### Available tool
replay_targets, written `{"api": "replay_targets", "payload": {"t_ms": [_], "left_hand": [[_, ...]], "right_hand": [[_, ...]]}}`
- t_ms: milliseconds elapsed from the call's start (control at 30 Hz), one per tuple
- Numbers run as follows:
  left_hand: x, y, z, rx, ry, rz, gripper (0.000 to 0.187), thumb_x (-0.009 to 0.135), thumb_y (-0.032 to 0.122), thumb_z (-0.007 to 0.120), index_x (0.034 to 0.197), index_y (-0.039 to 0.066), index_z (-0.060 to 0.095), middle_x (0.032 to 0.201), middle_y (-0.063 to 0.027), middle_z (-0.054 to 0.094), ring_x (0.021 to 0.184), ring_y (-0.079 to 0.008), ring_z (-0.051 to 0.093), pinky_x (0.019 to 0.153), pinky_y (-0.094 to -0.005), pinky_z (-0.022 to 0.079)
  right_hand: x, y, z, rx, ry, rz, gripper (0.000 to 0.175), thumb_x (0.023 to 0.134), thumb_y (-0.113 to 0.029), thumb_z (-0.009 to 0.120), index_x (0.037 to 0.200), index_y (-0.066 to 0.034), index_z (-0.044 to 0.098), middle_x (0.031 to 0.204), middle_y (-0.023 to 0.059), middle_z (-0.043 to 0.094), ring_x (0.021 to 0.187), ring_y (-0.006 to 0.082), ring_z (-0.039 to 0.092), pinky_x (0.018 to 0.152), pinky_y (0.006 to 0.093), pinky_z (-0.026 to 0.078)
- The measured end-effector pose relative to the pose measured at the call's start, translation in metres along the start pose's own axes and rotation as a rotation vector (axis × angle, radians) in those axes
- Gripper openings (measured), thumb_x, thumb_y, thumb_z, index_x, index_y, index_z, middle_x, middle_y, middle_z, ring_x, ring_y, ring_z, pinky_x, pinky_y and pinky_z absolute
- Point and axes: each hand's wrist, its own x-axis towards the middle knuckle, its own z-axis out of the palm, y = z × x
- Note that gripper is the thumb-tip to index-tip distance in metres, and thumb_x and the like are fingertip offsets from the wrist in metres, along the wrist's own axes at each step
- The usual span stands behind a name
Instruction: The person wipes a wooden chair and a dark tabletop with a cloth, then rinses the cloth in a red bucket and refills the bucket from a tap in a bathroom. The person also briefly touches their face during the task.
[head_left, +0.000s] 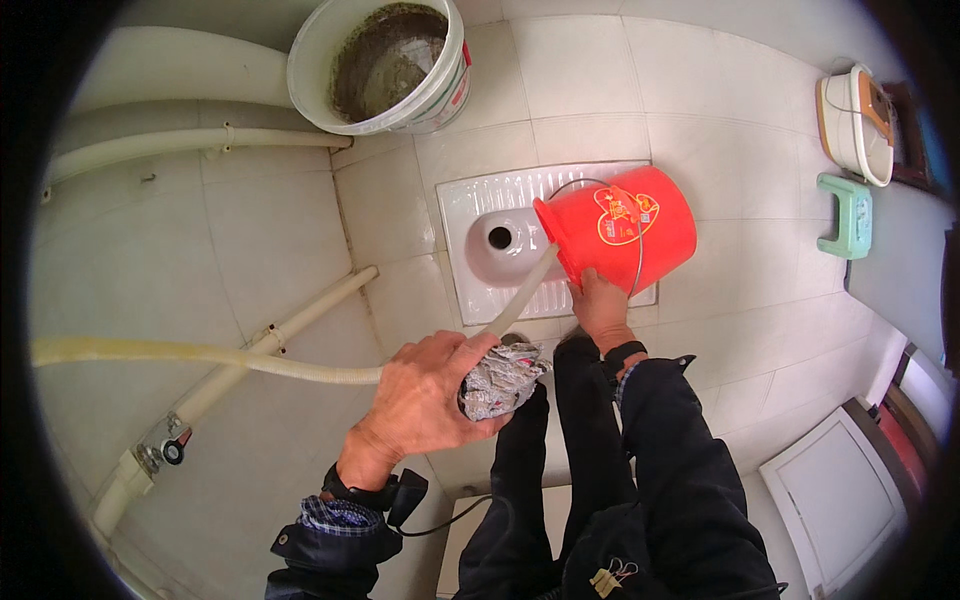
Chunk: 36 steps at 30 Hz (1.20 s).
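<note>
My left hand (427, 394) grips a grey, crumpled rag (501, 381) together with a pale flexible hose (523, 294). The hose comes in from the left, passes behind the fingers and ends at the mouth of a red plastic bucket (664, 225). Gripping that bucket near its lower rim is my right hand (600, 304). The bucket is tipped on its side, its mouth towards the drain hole of a white ceramic squat toilet (448, 217). Its wire handle (641, 259) hangs across the outside. The bucket's inside is hidden from me.
A large white bucket (307, 90), stained inside with some liquid, stands at the back left. Pipes (307, 322) and a valve (165, 448) run along the left wall. Rightwards are a green stool (851, 217), a white foot-bath tub (840, 127) and a white panel (836, 502).
</note>
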Motion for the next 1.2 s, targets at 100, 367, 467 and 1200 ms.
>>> {"api": "replay_targets", "payload": {"t_ms": [100,367,467,1200], "left_hand": [[-0.003,-0.011,0.009,0.014,-0.040,-0.024,0.073,0.062,0.032,0.090,0.127,0.011,0.064,0.112,-0.0140,0.069,0.101,-0.0346,0.067,0.090,-0.0438,0.054],[-0.004,-0.014,0.013,0.015,-0.055,-0.039,0.073,0.063,0.032,0.089,0.128,0.011,0.063,0.112,-0.0145,0.068,0.102,-0.0352,0.067,0.090,-0.0442,0.053],[-0.004,-0.014,0.010,0.011,-0.038,-0.013,0.074,0.063,0.032,0.089,0.128,0.011,0.063,0.111,-0.0147,0.068,0.101,-0.0351,0.067,0.090,-0.0439,0.053],[0.002,0.004,-0.014,-0.170,0.130,0.070,0.075,0.056,0.024,0.091,0.124,0.006,0.066,0.116,-0.0158,0.067,0.104,-0.0340,0.068,0.093,-0.0415,0.056]], "right_hand": [[0.004,-0.011,0.034,-0.013,0.048,-0.029,0.028,0.095,-0.031,0.066,0.095,-0.0054,0.055,0.082,0.0192,0.069,0.072,0.0416,0.071,0.062,0.0523,0.057],[-0.004,-0.025,0.074,-0.161,-0.044,-0.230,0.013,0.088,-0.016,0.063,0.094,-0.0068,0.057,0.078,0.0161,0.068,0.069,0.0345,0.072,0.058,0.0470,0.058],[-0.013,-0.021,0.085,-0.189,-0.118,-0.261,0.012,0.087,-0.015,0.061,0.095,-0.0067,0.058,0.079,0.0164,0.068,0.069,0.0349,0.072,0.057,0.0463,0.058],[0.024,0.021,-0.080,1.040,0.369,0.197,0.009,0.086,-0.006,0.071,0.086,-0.0006,0.064,0.071,-0.0015,0.062,0.064,0.0064,0.054,0.058,0.0271,0.045]]}}
